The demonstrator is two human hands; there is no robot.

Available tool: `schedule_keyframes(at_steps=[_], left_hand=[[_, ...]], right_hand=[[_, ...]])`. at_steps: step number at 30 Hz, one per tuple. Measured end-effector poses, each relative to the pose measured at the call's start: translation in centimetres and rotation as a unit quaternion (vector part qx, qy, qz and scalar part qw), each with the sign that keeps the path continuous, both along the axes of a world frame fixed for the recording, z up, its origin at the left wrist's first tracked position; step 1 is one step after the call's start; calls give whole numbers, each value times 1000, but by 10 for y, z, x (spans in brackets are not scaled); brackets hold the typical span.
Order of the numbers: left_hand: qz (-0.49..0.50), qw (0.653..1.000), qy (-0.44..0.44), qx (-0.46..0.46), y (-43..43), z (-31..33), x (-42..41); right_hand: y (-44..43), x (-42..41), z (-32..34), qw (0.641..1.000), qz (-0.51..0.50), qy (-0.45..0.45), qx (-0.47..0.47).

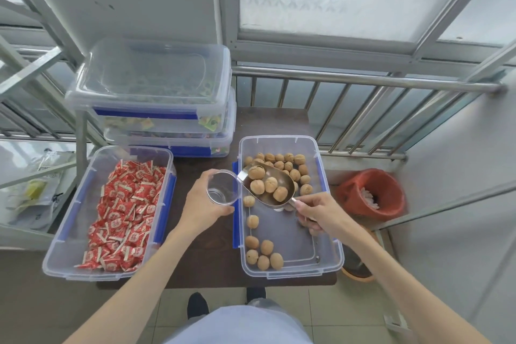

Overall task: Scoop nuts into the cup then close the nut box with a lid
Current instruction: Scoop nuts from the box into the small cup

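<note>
A clear plastic nut box [329,248] with blue clips lies open on the right of the dark table, with several walnuts [265,255] loose inside. My right hand [317,211] grips the handle of a metal scoop [275,195] carrying several walnuts, held over the box. Its front lip points toward a clear plastic cup [223,190]. My left hand [199,204] holds that cup tilted, at the box's left rim. The cup looks empty. A clear lid [150,75] rests on top of the stacked boxes at the back left.
An open box of red wrapped candies [122,212] sits on the left of the table. Two stacked clear boxes [167,131] stand behind it. An orange bucket [371,192] is on the floor to the right. A metal railing [363,81] runs behind the table.
</note>
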State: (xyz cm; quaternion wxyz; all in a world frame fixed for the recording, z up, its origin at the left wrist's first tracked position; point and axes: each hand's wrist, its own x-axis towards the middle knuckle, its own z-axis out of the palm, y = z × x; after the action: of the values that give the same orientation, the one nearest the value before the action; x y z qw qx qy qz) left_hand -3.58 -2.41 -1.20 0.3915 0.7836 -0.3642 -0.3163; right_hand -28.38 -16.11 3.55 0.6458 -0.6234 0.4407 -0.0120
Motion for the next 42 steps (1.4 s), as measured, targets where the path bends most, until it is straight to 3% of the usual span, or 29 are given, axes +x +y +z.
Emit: schedule_keyframes(at_steps=[5,10,13,18,24,34,39,42], left_hand=[[-33,999,-30,-14,1,6,-4],[-38,997,-63,-23,0,5,-9],[-26,998,-56,-31,2,1,-11],[-1,999,-23,-33,2,-9,-10],[35,998,22,-47,2,-20,-12],[49,997,26,-52,2,-33,-19],[54,997,14,-52,4,-38,-20],[63,996,20,-55,3,-39,-19]], right_hand=[[-18,24,42,988,129,58,-65],[-23,74,81,918,270,214,-198],[-21,103,104,897,293,264,-201],[-11,115,124,889,298,274,-215],[-14,51,113,927,240,246,-147],[-11,-20,21,837,290,454,-96],[-13,-9,7,851,300,431,-17],[1,-7,-1,883,269,384,14]])
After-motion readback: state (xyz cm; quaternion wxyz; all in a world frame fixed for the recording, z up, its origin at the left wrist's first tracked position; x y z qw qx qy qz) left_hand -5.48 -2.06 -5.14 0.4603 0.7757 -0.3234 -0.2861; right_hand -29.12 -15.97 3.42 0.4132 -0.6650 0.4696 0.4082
